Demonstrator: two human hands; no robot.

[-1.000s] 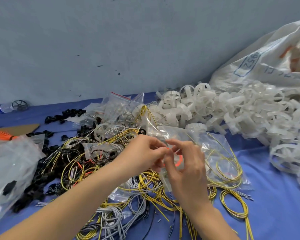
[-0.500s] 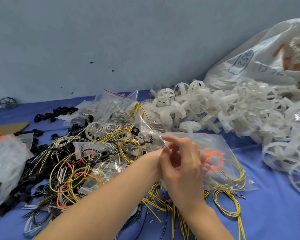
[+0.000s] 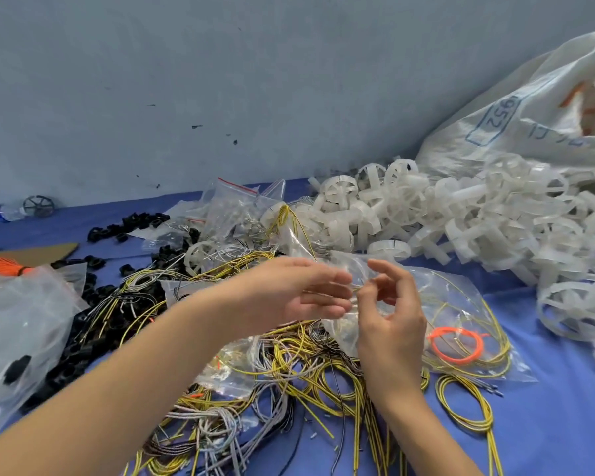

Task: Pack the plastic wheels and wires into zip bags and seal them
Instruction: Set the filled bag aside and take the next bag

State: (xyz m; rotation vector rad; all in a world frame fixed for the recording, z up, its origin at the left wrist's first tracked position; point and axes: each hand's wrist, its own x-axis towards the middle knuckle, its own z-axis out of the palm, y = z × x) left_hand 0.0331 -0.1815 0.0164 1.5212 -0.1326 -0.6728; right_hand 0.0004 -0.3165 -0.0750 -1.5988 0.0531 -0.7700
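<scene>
The zip bag (image 3: 461,304) lies on the counter (image 3: 564,424), yellow wires (image 3: 495,338) and an orange loop (image 3: 455,345) inside, its mouth facing the person, likely for sealing. The left hand (image 3: 299,297) hovers, fingers (image 3: 330,280) straight. The right hand (image 3: 392,331) curls at the mouth, and I cannot tell whether it pinches. The wheels (image 3: 409,207) are heaped behind.

The left hand (image 3: 299,293) and the right hand (image 3: 389,324) were bare and slender-fingered. Behind the hands, the left forearm (image 3: 134,383) and the right forearm (image 3: 423,438) were bare too.
</scene>
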